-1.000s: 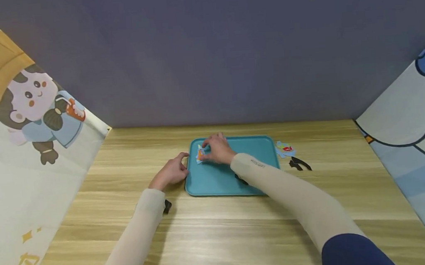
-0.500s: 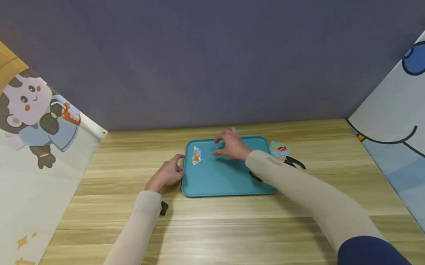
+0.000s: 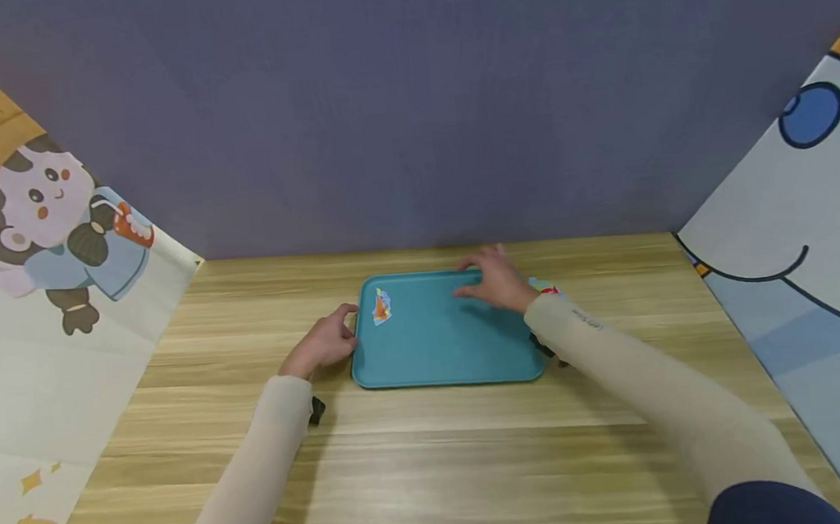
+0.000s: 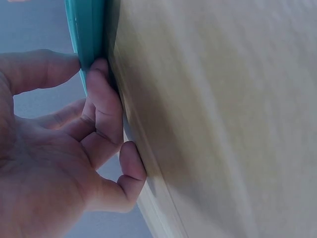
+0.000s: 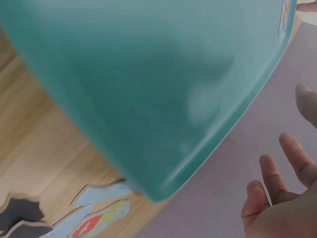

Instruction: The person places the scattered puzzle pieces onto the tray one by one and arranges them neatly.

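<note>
A teal tray (image 3: 441, 347) lies on the wooden table. My left hand (image 3: 322, 341) pinches its left rim; in the left wrist view the thumb (image 4: 54, 69) is on one side of the rim and bent fingertips are against the other. A flat jigsaw-like piece (image 3: 382, 307), light blue with an orange print, lies at the tray's back left. Over the tray's right end hovers my right hand (image 3: 495, 281), thumb and fingers spread and nothing between them. In the right wrist view, that hand (image 5: 285, 210) is apart from the tray's edge.
Several light-blue printed pieces (image 5: 101, 218) lie just beyond the tray's right end, partly hidden by the right arm in the head view. Black flat pieces (image 5: 20, 218) sit near them. A dark partition (image 3: 408, 115) stands behind the table (image 3: 436, 466).
My right hand has released the orange-printed piece at the tray's left and moved right, to the tray's right end. My left hand stays at the left rim.
</note>
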`<state>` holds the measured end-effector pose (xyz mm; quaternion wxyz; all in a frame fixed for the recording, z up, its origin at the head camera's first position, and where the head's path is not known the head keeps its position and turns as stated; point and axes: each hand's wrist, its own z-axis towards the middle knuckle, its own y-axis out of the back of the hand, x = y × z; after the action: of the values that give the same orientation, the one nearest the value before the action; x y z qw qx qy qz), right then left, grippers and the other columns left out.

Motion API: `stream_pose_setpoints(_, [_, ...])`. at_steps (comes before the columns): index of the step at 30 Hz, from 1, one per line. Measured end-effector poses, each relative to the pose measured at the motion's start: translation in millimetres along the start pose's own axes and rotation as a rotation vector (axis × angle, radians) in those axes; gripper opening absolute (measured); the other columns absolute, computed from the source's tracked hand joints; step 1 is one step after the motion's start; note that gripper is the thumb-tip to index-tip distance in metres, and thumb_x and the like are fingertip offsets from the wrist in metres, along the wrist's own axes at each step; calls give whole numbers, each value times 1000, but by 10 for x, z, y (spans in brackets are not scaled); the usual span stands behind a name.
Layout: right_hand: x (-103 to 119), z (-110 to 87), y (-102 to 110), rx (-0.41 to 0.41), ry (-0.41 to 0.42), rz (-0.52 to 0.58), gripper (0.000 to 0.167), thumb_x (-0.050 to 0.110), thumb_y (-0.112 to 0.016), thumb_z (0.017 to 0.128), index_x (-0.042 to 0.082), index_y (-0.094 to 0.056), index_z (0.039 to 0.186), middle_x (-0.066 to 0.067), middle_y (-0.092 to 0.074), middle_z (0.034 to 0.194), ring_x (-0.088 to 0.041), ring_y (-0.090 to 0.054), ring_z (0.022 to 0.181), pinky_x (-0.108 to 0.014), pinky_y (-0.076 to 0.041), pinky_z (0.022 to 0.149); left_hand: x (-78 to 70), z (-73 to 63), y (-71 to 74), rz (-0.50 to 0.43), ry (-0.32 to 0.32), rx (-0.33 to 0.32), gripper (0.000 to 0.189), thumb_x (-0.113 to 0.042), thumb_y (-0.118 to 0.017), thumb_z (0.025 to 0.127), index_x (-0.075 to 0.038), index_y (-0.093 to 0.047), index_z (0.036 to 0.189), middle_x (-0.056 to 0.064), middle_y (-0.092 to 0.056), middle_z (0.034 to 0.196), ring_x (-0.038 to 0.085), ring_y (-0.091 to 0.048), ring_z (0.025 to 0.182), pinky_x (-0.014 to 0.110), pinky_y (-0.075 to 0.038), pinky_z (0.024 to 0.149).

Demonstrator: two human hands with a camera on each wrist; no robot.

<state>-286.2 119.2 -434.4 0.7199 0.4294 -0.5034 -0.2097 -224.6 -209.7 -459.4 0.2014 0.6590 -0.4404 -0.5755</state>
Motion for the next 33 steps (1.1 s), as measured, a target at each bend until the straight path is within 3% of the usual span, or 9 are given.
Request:
stream_pose_setpoints(9, [-186,-66,99,-40,25,-21,45,24,-79,77,1,-65,113,-15,-59,117,-36,-37,116,-48,-30,96,-6,-9,17,1,-6,-4,64,-6,-60,84,-5,-33,142,12,-64,94,22,-59,80,38,-48,73])
stream_pose_setpoints(16, [-304,-195,240,-24,0,-21,39,17,-73,84,0,-62,116,-18,-56,122,-37,-36,122,-51,-21,103,-2,-9,19,7,-4,5,64,-7,-59,85,-5,-32,143,12,-63,95,22,-58,81,38,-48,73])
stream_pose_setpoints(27, [-564,-310,335,-17,-44,-33,37,15,-71,85,1,-61,118,-20,-53,127,-39,-35,120,-53,-27,98,-5,-6,9,-5,16,17,64,-7,-60,85,-7,-32,143,12,-63,96,22,-58,81,38,-48,73])
stream_pose_setpoints(33, [-734,-397,392,-10,-31,-53,37,11,-68,87,-2,-59,120,-20,-57,122,-38,-38,117,-51,-24,97,19,20,-1,9,3,12,64,-7,-60,85,-6,-33,143,11,-63,94,22,-58,80,38,-48,73])
